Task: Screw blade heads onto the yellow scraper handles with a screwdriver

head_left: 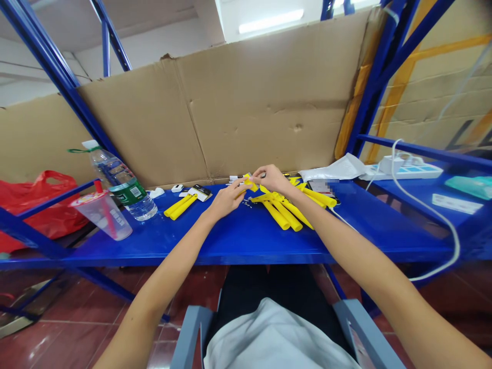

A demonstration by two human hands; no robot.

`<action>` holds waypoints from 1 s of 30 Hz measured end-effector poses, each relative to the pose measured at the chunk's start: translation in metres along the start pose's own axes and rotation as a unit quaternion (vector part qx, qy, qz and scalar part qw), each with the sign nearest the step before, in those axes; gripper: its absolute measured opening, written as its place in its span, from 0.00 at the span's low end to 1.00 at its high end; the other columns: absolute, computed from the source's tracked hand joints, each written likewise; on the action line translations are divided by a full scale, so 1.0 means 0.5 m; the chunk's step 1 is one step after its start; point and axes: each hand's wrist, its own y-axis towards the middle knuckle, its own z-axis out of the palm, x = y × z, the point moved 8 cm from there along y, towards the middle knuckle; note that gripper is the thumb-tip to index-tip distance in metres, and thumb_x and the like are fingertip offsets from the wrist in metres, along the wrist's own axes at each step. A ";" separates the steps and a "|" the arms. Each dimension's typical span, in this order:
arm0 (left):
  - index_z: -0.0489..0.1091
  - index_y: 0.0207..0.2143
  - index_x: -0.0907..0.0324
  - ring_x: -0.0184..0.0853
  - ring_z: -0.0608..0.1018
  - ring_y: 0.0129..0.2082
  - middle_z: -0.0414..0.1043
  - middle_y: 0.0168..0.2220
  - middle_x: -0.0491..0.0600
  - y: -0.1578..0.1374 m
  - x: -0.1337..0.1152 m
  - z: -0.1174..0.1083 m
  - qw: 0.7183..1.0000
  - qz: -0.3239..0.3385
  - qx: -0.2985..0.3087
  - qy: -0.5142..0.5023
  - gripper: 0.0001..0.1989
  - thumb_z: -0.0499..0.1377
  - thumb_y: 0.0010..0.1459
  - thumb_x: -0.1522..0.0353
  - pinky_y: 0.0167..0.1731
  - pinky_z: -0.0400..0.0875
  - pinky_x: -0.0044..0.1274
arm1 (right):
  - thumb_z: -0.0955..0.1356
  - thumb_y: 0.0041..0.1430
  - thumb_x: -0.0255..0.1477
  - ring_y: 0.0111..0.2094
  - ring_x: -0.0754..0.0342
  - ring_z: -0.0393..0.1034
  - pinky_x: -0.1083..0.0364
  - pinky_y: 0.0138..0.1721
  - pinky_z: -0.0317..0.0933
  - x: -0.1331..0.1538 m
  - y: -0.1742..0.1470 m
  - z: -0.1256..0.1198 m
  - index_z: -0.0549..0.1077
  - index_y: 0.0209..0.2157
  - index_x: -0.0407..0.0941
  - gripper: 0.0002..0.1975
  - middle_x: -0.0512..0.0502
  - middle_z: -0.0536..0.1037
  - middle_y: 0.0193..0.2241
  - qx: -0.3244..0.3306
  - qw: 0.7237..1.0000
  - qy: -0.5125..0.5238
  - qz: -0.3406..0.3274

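Note:
My left hand point(229, 200) is closed around a yellow plastic tool, with its yellow head point(251, 183) sticking out past the fingertips. At that head, the bent fingers of my right hand point(272, 179) pinch something too small to make out. Below and right of the hands lies a pile of yellow tools with tube-shaped handles point(282, 212), partly hidden by my right forearm. Small metal bits point(248, 202) are scattered on the blue tabletop point(238, 241) between the hands and the pile.
Two yellow handles point(180, 206) lie by a black-and-white card point(200, 192) on the left. Further left stand a water bottle point(128, 187) and a plastic cup point(105, 215), both near a red bag point(42, 205). A power strip point(407, 170) with a white cable is at right.

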 end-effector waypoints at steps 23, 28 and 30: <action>0.75 0.53 0.46 0.23 0.74 0.30 0.76 0.53 0.49 -0.017 0.074 -0.092 0.626 -0.276 -0.174 -0.708 0.24 0.71 0.56 0.73 0.17 0.56 0.11 | 0.78 0.62 0.27 0.42 0.49 0.81 0.57 0.40 0.62 0.020 -0.052 0.131 0.87 0.39 0.47 0.04 0.47 0.89 0.40 0.262 0.918 -0.252 -0.158; 0.76 0.51 0.48 0.24 0.72 0.29 0.74 0.46 0.48 -0.017 0.065 -0.086 0.635 -0.267 -0.143 -0.711 0.25 0.73 0.51 0.73 0.15 0.54 0.11 | 0.77 0.63 0.29 0.41 0.48 0.82 0.57 0.37 0.62 0.014 -0.050 0.136 0.88 0.39 0.49 0.04 0.47 0.89 0.40 0.250 0.918 -0.267 -0.155; 0.76 0.50 0.48 0.25 0.72 0.28 0.73 0.43 0.47 -0.016 0.064 -0.081 0.638 -0.264 -0.130 -0.711 0.25 0.73 0.50 0.74 0.15 0.54 0.11 | 0.76 0.63 0.30 0.42 0.48 0.82 0.57 0.37 0.63 0.012 -0.049 0.137 0.88 0.40 0.49 0.05 0.46 0.89 0.40 0.244 0.918 -0.273 -0.150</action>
